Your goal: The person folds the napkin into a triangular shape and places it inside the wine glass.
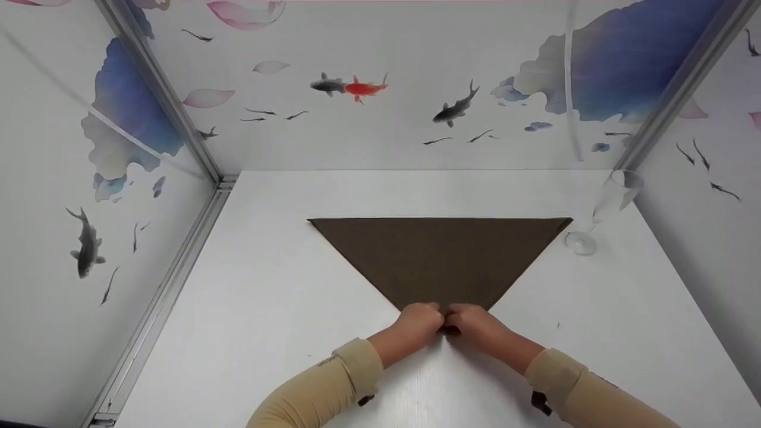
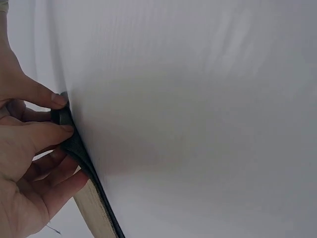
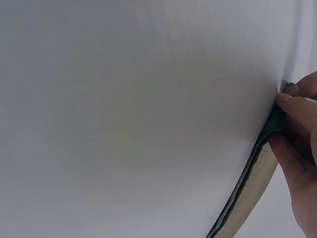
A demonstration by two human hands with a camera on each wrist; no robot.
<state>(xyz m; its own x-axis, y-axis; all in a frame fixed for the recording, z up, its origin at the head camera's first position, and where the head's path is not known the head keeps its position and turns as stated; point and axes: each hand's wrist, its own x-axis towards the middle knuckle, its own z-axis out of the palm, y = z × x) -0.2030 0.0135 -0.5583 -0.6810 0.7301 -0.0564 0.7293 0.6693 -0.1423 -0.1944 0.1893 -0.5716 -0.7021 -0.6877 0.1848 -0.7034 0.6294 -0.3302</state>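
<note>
A dark brown cloth napkin (image 1: pixel 440 255), folded into a triangle, lies on the white table with its long edge at the far side. At its near corner my left hand (image 1: pixel 418 324) pinches the fabric between thumb and fingers. Close beside it, my right hand (image 1: pixel 480 327) pinches the same corner. In the left wrist view the cloth (image 2: pixel 74 144) looks doubled over at the tip under both thumbs. The right wrist view shows layered edges of the cloth (image 3: pixel 250 163) running down from the fingers. The hands cover the very tip in the head view.
A clear stemmed glass (image 1: pixel 609 205) is at the table's far right, beyond the napkin's right corner. White panels (image 1: pixel 410 142) printed with fish and petals enclose the table (image 1: pixel 255 285) at the back and both sides, with metal rails (image 1: pixel 172 285) along the left.
</note>
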